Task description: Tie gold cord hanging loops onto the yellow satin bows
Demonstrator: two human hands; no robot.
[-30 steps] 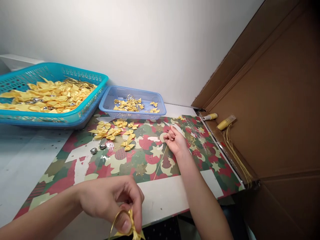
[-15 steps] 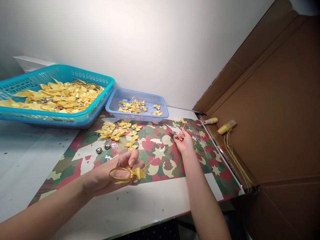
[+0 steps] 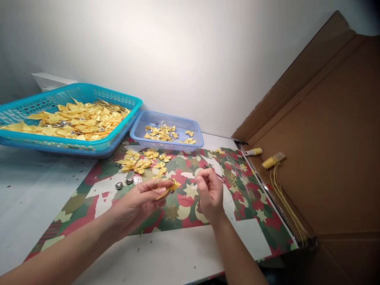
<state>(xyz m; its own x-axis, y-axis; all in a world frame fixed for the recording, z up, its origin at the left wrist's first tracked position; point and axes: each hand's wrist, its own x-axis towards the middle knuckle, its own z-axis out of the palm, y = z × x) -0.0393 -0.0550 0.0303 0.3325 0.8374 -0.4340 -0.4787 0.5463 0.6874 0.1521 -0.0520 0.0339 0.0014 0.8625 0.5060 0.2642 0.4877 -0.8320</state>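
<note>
My left hand [image 3: 139, 202] pinches a yellow satin bow with a gold loop and a small silver bell [image 3: 165, 186] over the patterned mat [image 3: 178, 206]. Just right of it, my right hand [image 3: 209, 194] is closed in a pinch on a thin tool [image 3: 220, 177] whose dark tip pokes out beyond my fingers; I cannot make out what it is. The two hands are a few centimetres apart. Loose yellow bows [image 3: 142, 161] lie on the mat behind my left hand, with two silver bells [image 3: 124, 183] beside them.
A teal basket [image 3: 97, 144] heaped with yellow bows stands at the back left. A smaller blue basket [image 3: 166, 145] with a few bows sits beside it. Brown cardboard [image 3: 326, 138] walls the right side, with two yellow spools [image 3: 263, 157] and gold cords [image 3: 285, 202] along its foot.
My left hand has lifted the bow from the table's near edge up and forward over the mat. My right hand has drawn back toward me and leftward, close to the bow.
</note>
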